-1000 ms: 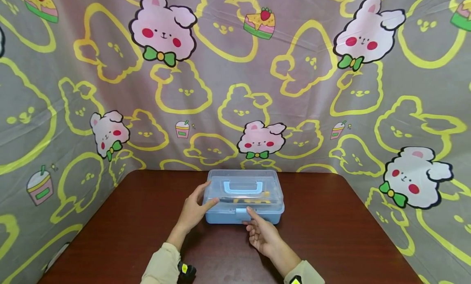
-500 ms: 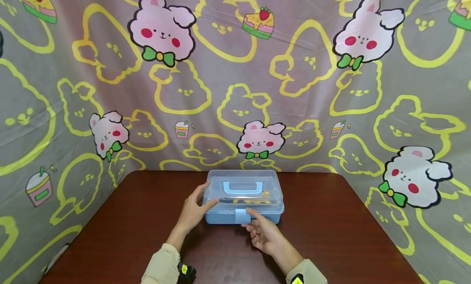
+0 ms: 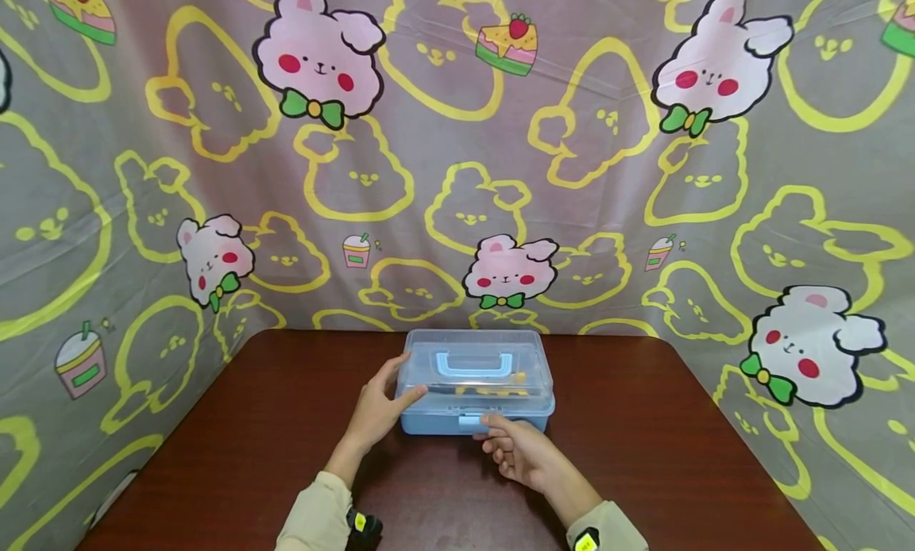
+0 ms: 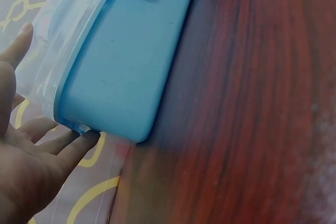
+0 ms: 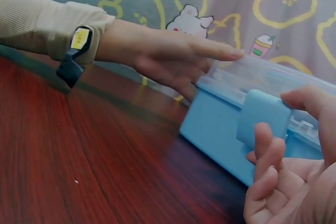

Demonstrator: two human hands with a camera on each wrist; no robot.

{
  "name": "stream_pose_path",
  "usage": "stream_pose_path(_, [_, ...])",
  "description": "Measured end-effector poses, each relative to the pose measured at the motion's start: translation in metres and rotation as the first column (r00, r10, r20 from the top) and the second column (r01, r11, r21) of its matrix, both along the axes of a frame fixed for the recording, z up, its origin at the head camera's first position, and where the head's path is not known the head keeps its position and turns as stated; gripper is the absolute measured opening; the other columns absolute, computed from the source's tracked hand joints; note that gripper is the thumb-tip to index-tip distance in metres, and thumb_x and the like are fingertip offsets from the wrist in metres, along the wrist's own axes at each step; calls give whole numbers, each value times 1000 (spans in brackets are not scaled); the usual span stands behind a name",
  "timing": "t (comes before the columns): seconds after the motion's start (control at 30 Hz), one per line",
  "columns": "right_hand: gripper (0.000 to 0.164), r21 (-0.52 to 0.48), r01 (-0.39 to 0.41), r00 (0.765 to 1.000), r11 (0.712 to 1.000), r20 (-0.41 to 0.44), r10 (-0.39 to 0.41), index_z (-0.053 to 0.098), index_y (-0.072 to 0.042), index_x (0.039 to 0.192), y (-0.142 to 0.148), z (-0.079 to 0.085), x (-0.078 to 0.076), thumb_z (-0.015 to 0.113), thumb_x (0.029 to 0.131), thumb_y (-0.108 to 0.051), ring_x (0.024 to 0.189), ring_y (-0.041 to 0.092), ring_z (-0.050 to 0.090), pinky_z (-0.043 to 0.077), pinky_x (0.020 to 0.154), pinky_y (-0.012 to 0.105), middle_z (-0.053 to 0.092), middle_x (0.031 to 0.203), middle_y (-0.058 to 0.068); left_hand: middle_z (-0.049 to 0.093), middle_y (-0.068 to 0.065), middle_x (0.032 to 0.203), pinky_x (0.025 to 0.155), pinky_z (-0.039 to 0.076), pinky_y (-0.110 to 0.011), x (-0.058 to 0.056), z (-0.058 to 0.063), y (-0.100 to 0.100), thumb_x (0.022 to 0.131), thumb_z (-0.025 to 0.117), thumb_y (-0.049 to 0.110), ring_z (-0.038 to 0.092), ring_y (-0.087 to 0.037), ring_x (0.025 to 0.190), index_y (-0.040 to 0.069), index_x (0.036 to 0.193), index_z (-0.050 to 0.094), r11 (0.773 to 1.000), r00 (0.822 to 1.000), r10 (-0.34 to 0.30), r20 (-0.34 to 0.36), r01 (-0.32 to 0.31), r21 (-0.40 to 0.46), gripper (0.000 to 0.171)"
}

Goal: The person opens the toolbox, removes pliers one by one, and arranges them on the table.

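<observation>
A light-blue storage box (image 3: 432, 424) with a clear lid (image 3: 475, 341) sits on the table, its lid down. My left hand (image 3: 375, 408) steadies the box's left end, fingers along the side and thumb by the front corner of the lid. The left wrist view shows those fingers fairly straight against the blue wall. At the front middle, my right hand (image 3: 525, 452) pinches the blue latch (image 5: 262, 116) between thumb and fingers. The latch tilts outward from the front wall. A blue carry handle (image 3: 474, 370) lies on the lid, and something yellow shows through the clear plastic.
The dark red-brown wooden table (image 3: 286, 408) spreads around the box. Just behind it hangs a grey curtain (image 3: 400, 241) printed with rabbits, running along the back and both sides. Each wrist carries a small black strapped device (image 3: 363, 527).
The latch lay flat against the front half a second ago and now tilts outward. My right hand has shifted slightly right with its wrist. The left hand stays in place.
</observation>
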State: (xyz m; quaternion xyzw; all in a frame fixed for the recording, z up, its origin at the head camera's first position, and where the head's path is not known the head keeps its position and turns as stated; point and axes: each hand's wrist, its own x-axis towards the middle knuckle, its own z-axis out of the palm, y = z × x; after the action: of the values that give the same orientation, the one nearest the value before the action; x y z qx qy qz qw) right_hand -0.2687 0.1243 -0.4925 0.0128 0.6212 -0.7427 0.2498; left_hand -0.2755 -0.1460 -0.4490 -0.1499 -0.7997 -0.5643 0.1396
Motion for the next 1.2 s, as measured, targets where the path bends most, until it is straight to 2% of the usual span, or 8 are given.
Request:
stream_pose_path(0.07, [45, -1, -13, 1000, 1000, -5, 13, 72, 5, 111, 2, -1, -1, 73, 94, -36, 58, 1, 51, 41, 56, 18, 66, 73, -5, 46, -18, 155, 112, 32, -65, -6, -7, -1, 93, 80, 20, 42, -40, 142, 5, 154, 48, 1000, 1000, 4, 8, -4, -9, 70])
stream_pose_path(0.23, [21, -3, -44, 999, 999, -19, 44, 72, -6, 95, 5, -4, -2, 74, 92, -27, 59, 3, 53, 43, 58, 19, 69, 74, -4, 46, -13, 156, 112, 32, -64, -25, -31, -9, 92, 82, 27, 42, -36, 143, 15, 155, 49, 1000, 1000, 4, 11, -3, -21, 72])
stream_pose_path(0.43, [15, 28, -88, 994, 996, -56, 89, 68, -6, 94, 9, -5, -4, 75, 90, -20, 63, 5, 55, 45, 58, 19, 69, 82, 0, 48, -8, 156, 111, 34, -63, -27, -33, -12, 91, 82, 40, 44, -31, 143, 22, 154, 50, 999, 1000, -4, -7, 3, -36, 73])
stream_pose_path(0.53, [19, 51, -99, 992, 994, -66, 103, 66, -4, 100, 10, -5, -4, 76, 89, -16, 65, 6, 56, 46, 58, 19, 69, 88, 3, 48, -7, 156, 111, 34, -63, -27, -33, -12, 91, 81, 42, 44, -31, 143, 22, 155, 50, 999, 1000, -1, -3, 1, -43, 74])
stream_pose_path(0.77, [48, 109, -67, 994, 992, -83, 76, 56, 7, 126, 10, -5, -3, 78, 87, -10, 65, 7, 60, 47, 57, 21, 72, 89, 5, 50, -7, 154, 111, 35, -61, -27, -34, -11, 90, 82, 42, 46, -30, 141, 21, 154, 51, 999, 1000, 15, -15, -16, -49, 74])
stream_pose_path(0.9, [48, 185, -51, 989, 981, -124, 75, 59, 7, 125, 9, -3, -1, 79, 85, -10, 65, 9, 63, 48, 56, 23, 73, 83, 3, 51, -8, 153, 111, 35, -61, -28, -34, -11, 90, 82, 40, 47, -31, 141, 19, 153, 52, 998, 999, 22, -42, -24, -58, 73])
stream_pose_path(1.03, [44, 294, -54, 970, 954, -210, 119, 66, 5, 122, 11, 0, 1, 80, 84, -12, 69, 14, 66, 48, 56, 26, 73, 81, 4, 51, -7, 154, 111, 35, -62, -27, -34, -11, 91, 82, 39, 46, -31, 141, 19, 153, 51, 998, 999, 17, -46, -20, -67, 73])
stream_pose_path(1.2, [39, 444, -73, 915, 893, -326, 237, 70, 6, 118, 18, 8, 0, 82, 87, -15, 75, 19, 69, 51, 62, 32, 75, 86, 7, 51, -7, 153, 110, 36, -62, -27, -33, -12, 90, 83, 38, 47, -32, 141, 18, 154, 51, 998, 999, 14, -52, -17, -68, 74])
